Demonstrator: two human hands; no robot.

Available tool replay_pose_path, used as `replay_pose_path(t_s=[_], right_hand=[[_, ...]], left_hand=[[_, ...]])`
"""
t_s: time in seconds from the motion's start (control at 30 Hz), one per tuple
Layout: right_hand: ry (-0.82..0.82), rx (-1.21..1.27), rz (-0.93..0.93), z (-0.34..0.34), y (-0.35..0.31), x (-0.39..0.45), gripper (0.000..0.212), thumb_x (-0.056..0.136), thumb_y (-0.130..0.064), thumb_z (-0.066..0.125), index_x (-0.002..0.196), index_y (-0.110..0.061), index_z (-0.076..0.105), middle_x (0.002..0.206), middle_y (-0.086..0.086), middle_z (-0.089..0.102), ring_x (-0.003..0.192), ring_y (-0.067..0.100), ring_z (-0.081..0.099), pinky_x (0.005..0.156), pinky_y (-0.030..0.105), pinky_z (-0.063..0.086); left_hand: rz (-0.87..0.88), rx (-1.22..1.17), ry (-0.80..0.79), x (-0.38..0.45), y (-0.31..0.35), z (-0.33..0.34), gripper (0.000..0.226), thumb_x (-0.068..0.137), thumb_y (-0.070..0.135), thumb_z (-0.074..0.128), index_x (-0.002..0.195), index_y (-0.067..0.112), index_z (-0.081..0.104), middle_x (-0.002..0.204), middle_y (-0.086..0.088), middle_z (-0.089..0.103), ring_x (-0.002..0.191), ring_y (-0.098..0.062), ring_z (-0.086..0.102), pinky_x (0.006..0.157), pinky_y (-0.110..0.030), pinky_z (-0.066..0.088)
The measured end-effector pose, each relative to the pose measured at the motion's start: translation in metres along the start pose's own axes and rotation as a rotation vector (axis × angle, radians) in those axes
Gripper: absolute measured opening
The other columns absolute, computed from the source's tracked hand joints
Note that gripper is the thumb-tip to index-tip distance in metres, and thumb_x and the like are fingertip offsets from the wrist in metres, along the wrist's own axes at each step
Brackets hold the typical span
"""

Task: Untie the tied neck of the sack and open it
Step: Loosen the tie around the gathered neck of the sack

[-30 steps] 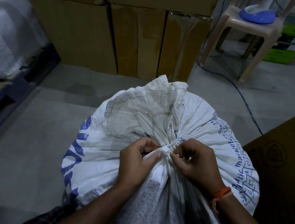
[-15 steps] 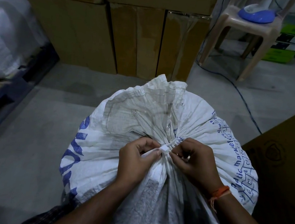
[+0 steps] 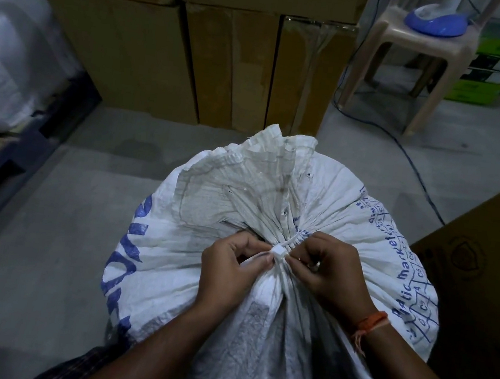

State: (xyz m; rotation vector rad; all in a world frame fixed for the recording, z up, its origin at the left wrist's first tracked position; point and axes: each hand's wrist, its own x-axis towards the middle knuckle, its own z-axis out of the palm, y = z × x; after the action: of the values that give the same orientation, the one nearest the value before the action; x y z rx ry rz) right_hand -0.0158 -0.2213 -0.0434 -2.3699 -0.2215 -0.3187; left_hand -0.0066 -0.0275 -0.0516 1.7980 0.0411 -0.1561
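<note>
A full white woven sack (image 3: 172, 249) with blue print stands on the floor in front of me. Its neck is gathered and bound by a white plastic tie (image 3: 279, 251) with a small square lock head. My left hand (image 3: 229, 268) pinches the tie's loose tail just left of the head, thumb against the head. My right hand (image 3: 327, 271) pinches the tie and gathered fabric on the right side, fingers curled. The sack's loose mouth (image 3: 263, 172) fans out above the tie, away from me.
Stacked cardboard boxes (image 3: 226, 60) stand behind the sack. A brown box (image 3: 483, 281) is close on the right. A plastic stool (image 3: 416, 52) with a blue object stands at the back right, a cable (image 3: 414, 171) on the floor. White bags (image 3: 9, 65) lie left.
Both hands stay at the tie. The tie's square head shows more plainly between my thumbs now; the neck remains bound.
</note>
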Motion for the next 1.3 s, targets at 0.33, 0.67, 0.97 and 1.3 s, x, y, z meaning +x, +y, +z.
replay_pose_path(t_s=[0.33, 0.67, 0.97, 1.3], right_hand=[[-0.065, 0.033, -0.021, -0.004, -0.001, 0.0, 0.021, 0.074, -0.017, 0.088, 0.068, -0.023, 0.069, 0.064, -0.026, 0.049, 0.063, -0.011, 0.052, 0.06, 0.008, 0.036], [-0.075, -0.026, -0.02, -0.019, -0.007, -0.002, 0.017, 0.072, -0.015, 0.074, 0.064, -0.026, 0.063, 0.061, -0.006, 0.058, 0.057, 0.009, 0.054, 0.056, 0.025, 0.041], [-0.035, -0.001, -0.015, -0.006, -0.009, -0.003, 0.013, 0.073, -0.015, 0.075, 0.064, -0.019, 0.067, 0.061, -0.007, 0.059, 0.057, 0.007, 0.052, 0.056, 0.027, 0.044], [-0.044, 0.027, 0.042, -0.01, -0.009, -0.005, 0.014, 0.074, -0.021, 0.079, 0.068, -0.02, 0.067, 0.061, -0.009, 0.059, 0.058, 0.006, 0.055, 0.057, 0.018, 0.042]], left_hand=[[-0.019, 0.002, -0.012, 0.0, -0.001, -0.001, 0.01, 0.08, 0.009, 0.088, 0.08, 0.018, 0.082, 0.079, 0.005, 0.083, 0.078, -0.012, 0.08, 0.075, -0.033, 0.062], [-0.004, 0.033, -0.005, 0.004, 0.001, 0.001, 0.011, 0.078, 0.011, 0.09, 0.081, 0.018, 0.082, 0.081, 0.007, 0.083, 0.08, -0.01, 0.08, 0.079, -0.035, 0.063], [-0.022, 0.051, -0.009, 0.004, 0.001, 0.0, 0.011, 0.078, 0.01, 0.089, 0.081, 0.018, 0.082, 0.078, 0.006, 0.082, 0.076, -0.009, 0.079, 0.075, -0.03, 0.062], [-0.028, 0.058, -0.006, 0.005, -0.001, -0.001, 0.012, 0.077, 0.011, 0.089, 0.081, 0.02, 0.082, 0.079, 0.005, 0.083, 0.079, -0.012, 0.08, 0.08, -0.042, 0.065]])
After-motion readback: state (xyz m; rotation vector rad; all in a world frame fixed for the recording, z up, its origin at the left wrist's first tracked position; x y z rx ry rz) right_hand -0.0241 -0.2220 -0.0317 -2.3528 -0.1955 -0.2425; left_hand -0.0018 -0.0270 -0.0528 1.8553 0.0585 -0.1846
